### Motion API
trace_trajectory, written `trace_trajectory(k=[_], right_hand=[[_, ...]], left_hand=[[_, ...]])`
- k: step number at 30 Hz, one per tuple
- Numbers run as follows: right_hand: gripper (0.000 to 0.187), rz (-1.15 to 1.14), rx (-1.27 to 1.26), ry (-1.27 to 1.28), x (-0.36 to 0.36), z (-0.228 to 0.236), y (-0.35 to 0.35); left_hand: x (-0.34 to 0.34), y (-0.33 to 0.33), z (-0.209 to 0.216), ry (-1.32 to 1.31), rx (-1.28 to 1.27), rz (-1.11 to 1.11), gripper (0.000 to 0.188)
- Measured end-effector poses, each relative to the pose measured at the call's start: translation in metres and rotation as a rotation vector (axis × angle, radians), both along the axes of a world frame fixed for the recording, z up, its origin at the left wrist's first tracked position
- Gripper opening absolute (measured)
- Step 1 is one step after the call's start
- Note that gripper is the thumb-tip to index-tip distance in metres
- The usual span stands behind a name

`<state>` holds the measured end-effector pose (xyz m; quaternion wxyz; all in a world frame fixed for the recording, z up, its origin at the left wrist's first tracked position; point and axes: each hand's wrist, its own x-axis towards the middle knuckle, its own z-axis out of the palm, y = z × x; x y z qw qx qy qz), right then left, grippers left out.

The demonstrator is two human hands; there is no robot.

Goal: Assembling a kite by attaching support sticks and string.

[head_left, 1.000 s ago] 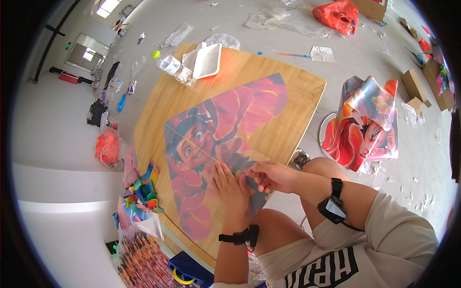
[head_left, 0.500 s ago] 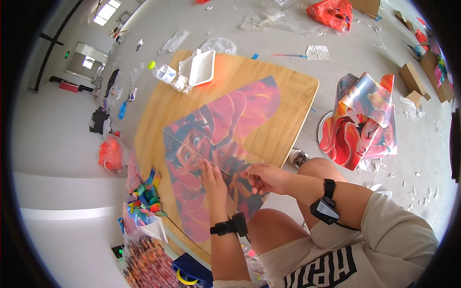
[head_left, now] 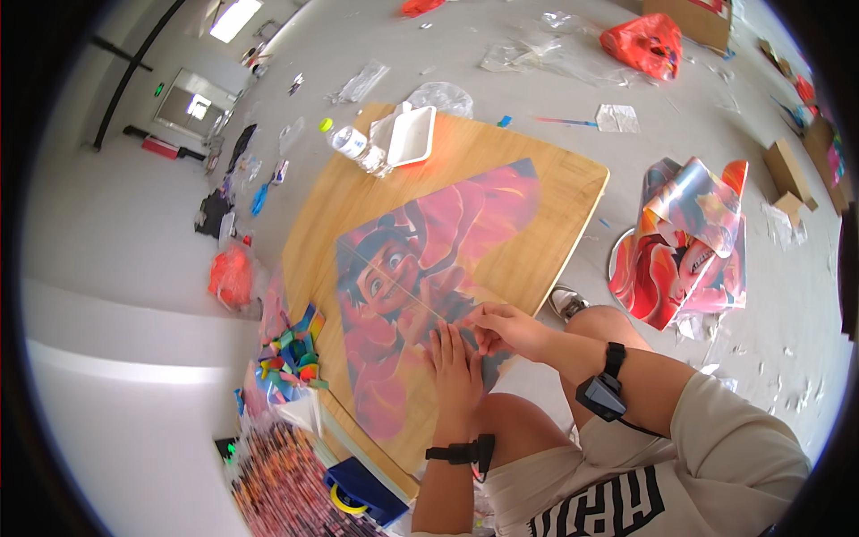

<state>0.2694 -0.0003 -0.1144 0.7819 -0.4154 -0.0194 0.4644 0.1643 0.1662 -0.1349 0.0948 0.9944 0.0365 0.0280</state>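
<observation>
The left hand (head_left: 455, 371) lay flat, fingers extended, on a translucent printed sheet (head_left: 483, 201); nothing was in its grasp. Just to its right, the right hand (head_left: 508, 329) had its fingers curled and thumb drawn in; whether these pinched anything thin could not be told. The sheet extended beneath and beyond both hands, on a wooden table (head_left: 559, 192), with a slender pale line (head_left: 413, 295) leading away from the fingertips. Such handling appeared to call for even pressure of the left palm close to the right fingertips, lest the film creep or crease. Well left of the grip, toward the body, a clear plastic bag (head_left: 277, 479) held many slender reddish pieces; farther along, multicoloured pieces (head_left: 291, 353) were heaped. Beyond the hands were a clear bottle (head_left: 351, 143), its contents indistinct, and a white tray (head_left: 414, 136), interior exposed. Farthest off, a red bag (head_left: 642, 45) lay near a cardboard box (head_left: 702, 25), contents of both unclear.
</observation>
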Motion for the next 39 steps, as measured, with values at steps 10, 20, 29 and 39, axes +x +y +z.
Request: trace_trajectory(k=[10, 20, 29, 39], right_hand=[[0.017, 0.091, -0.053, -0.366, -0.006, -0.004, 0.002], [0.018, 0.278, -0.39, -0.917, -0.057, 0.037, -0.033], [0.017, 0.154, -0.406, -0.842, -0.091, 0.037, -0.111], [0.026, 0.011, -0.413, -0.724, -0.11, 0.047, -0.13]], left_hand=[[-0.006, -0.003, 0.019, -0.133, 0.033, -0.038, 0.062], [-0.019, 0.004, -0.011, -0.181, 0.136, -0.016, 0.063], [-0.058, -0.027, -0.031, 0.016, 0.082, 0.037, 0.068], [-0.168, -0.011, 0.048, -0.254, -1.091, 0.251, 0.06]])
